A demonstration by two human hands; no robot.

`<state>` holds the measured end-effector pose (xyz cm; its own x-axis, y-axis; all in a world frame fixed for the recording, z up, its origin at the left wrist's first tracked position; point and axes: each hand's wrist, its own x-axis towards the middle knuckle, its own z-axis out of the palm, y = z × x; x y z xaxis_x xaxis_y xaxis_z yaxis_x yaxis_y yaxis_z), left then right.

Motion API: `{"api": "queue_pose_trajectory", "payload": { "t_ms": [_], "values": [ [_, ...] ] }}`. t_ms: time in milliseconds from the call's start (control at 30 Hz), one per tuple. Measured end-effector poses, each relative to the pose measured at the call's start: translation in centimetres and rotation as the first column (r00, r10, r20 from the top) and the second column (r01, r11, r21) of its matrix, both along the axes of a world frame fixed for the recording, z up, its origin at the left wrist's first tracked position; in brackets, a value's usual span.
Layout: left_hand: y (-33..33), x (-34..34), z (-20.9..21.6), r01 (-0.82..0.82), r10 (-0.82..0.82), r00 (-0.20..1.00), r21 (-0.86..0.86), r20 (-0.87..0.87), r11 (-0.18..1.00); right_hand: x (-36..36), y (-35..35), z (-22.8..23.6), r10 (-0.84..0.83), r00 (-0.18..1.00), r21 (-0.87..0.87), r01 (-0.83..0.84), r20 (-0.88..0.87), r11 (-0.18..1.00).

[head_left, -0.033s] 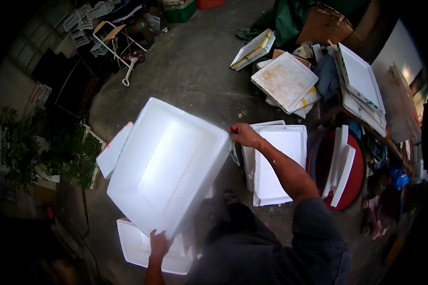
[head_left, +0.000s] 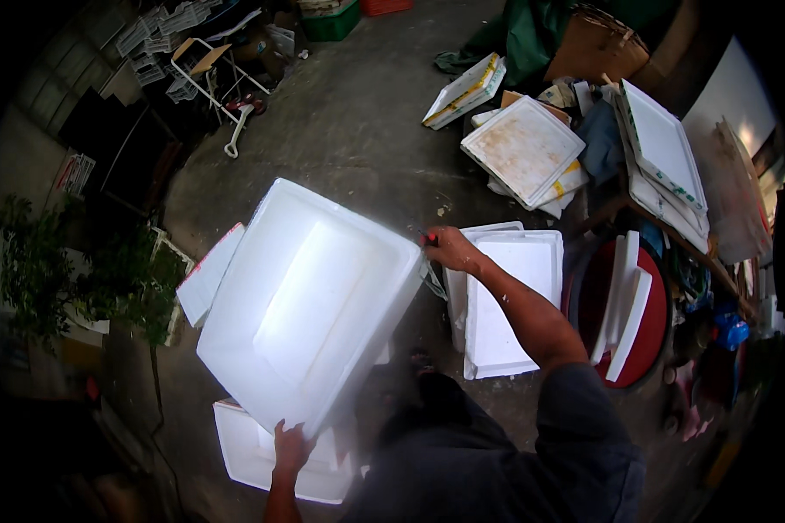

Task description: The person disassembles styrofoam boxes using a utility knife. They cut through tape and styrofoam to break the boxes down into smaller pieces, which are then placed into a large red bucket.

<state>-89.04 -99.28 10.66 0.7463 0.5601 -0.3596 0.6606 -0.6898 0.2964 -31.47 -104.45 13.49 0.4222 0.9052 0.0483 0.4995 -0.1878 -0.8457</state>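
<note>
A large white foam box (head_left: 240,288) is tilted in front of me, its hollow inside facing up toward me. My left hand (head_left: 293,446) grips the box's near lower corner, with fingertips over the rim. By the far right corner, my right hand (head_left: 450,250) is closed round a small tool with a red handle (head_left: 430,238); its working end is too small to make out. A loose strip (head_left: 433,281), perhaps tape, hangs along the box's side below that hand. Another white foam box (head_left: 244,458) lies on the floor below the held one.
White foam lids (head_left: 506,305) stand at my right, beside a red round stool or tub (head_left: 647,327) bearing foam pieces. Stained lids (head_left: 523,148) and a cardboard box (head_left: 595,48) are piled at far right. Plants (head_left: 118,279) grow at left; a folding chair (head_left: 209,74) stands far left.
</note>
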Motion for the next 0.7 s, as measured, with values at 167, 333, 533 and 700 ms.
{"api": "queue_pose_trajectory", "payload": {
  "t_ms": [167,333,533,700],
  "values": [
    [0.4,0.2,-1.2,-0.034,0.035,0.999,0.057,-0.026,0.998,0.8,-1.5,0.6,0.042,0.974,-0.156,-0.078,-0.221,0.985],
    [0.9,-2.5,-4.2,-0.214,0.237,0.969,0.25,-0.069,0.944,-1.0,-3.7,3.9,0.085,0.856,-0.243,-0.239,-0.51,0.94],
    [4.8,0.3,-0.9,-0.163,0.241,0.952,0.354,-0.189,0.921,-1.2,-7.9,-3.0,-0.066,0.7,-0.271,-0.185,-0.711,0.945],
    [9.2,3.0,3.1,-0.506,0.647,0.758,0.551,-0.085,0.664,-5.6,-7.6,-4.8,0.005,0.693,-0.261,-0.279,-0.721,0.924]
  ]
}}
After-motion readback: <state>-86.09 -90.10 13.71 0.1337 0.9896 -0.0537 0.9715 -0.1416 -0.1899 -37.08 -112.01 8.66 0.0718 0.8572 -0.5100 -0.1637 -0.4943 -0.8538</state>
